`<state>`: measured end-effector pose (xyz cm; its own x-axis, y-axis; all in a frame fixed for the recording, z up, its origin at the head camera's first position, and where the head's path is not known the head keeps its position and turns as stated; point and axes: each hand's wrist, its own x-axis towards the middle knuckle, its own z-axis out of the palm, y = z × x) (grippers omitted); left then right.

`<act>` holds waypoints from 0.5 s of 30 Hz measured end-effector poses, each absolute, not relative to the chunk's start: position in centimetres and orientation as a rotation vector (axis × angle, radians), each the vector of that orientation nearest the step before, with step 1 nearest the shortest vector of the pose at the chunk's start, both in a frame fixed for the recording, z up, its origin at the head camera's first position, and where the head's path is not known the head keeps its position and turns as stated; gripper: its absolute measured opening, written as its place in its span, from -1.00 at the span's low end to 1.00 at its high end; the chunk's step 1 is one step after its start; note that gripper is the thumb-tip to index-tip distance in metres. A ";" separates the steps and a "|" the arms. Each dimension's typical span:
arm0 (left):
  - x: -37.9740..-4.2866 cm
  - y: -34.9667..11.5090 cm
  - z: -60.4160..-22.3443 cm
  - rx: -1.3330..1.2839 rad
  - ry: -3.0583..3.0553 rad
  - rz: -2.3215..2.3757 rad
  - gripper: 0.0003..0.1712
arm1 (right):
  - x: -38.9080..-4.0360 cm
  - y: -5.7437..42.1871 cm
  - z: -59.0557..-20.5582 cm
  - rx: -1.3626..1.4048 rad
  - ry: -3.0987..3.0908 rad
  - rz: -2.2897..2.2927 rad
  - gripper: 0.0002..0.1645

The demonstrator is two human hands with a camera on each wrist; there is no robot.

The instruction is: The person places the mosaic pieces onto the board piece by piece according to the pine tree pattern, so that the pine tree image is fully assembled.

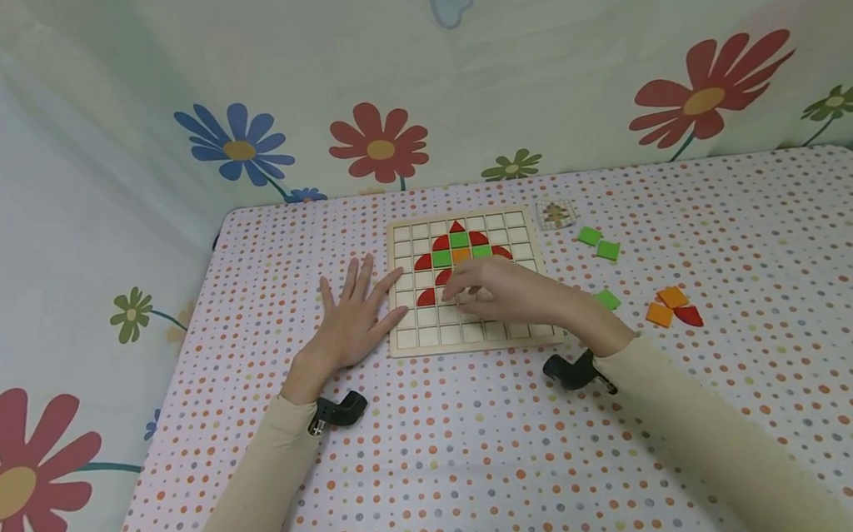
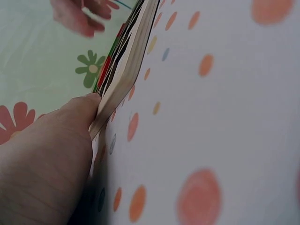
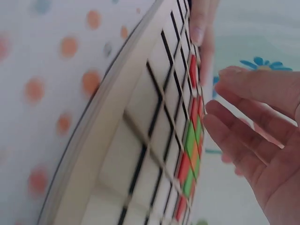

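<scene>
A wooden grid board (image 1: 478, 346) lies on the table with red, green and orange tiles in its cells. Red curved tiles (image 1: 426, 298) flank green squares (image 1: 442, 258) and an orange square (image 1: 461, 255). My left hand (image 1: 352, 326) lies spread at the board's left side, its thumb and a finger touching the rim. Over the middle cells hovers my right hand (image 1: 499, 289), its fingers loosely bent. In the right wrist view, the right hand's thumb and fingers (image 3: 229, 124) are apart, with no tile seen between them. Part of the pattern is hidden beneath this hand.
A small card with a tree-like figure (image 1: 556, 214) lies at the board's upper right. Loose green squares (image 1: 608, 250) are right of the board, one (image 1: 606, 299) partly behind my right forearm. Farther right are orange squares (image 1: 659, 314) and a red curved tile (image 1: 689, 316).
</scene>
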<state>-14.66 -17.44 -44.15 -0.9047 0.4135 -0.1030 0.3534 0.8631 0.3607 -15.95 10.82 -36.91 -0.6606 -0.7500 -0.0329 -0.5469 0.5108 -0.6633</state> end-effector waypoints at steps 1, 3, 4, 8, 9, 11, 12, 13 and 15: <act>-14.6 -17.4 -44.1 0.590 2.858 0.505 -0.21 | -15.7 11.5 -36.8 -1.076 2.446 -0.900 -0.76; -14.6 -17.4 -44.0 0.580 2.854 0.495 -0.21 | -15.3 13.0 -36.5 -1.052 2.453 -0.890 -0.77; -14.6 -17.4 -44.0 0.574 2.851 0.491 -0.21 | -15.2 13.9 -36.5 -1.041 2.457 -0.888 -0.77; -14.5 -17.3 -44.0 0.574 2.850 0.487 -0.20 | -14.1 17.6 -36.1 -0.941 2.500 -0.864 -0.75; -14.5 -17.3 -44.0 0.575 2.851 0.486 -0.20 | -13.9 18.6 -36.0 -0.919 2.527 -0.852 -0.74; -14.5 -17.3 -44.0 0.579 2.852 0.487 -0.20 | -13.4 20.5 -35.8 -0.860 2.588 -0.826 -0.71; -14.5 -17.3 -44.0 0.578 2.852 0.487 -0.20 | -13.2 21.3 -35.7 -0.837 2.619 -0.812 -0.70; -14.5 -17.3 -44.0 0.575 2.851 0.481 -0.20 | -13.0 22.1 -35.7 -0.809 2.644 -0.802 -0.68; -14.5 -17.4 -44.1 0.573 2.853 0.480 -0.20 | -12.9 23.6 -35.7 -0.757 2.672 -0.790 -0.64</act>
<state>-14.54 -17.39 -44.05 -0.9068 0.4034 -0.1223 0.3411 0.8727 0.3492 -12.85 23.60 -35.66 -0.8327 -0.5462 -0.0914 -0.4087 0.7175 -0.5641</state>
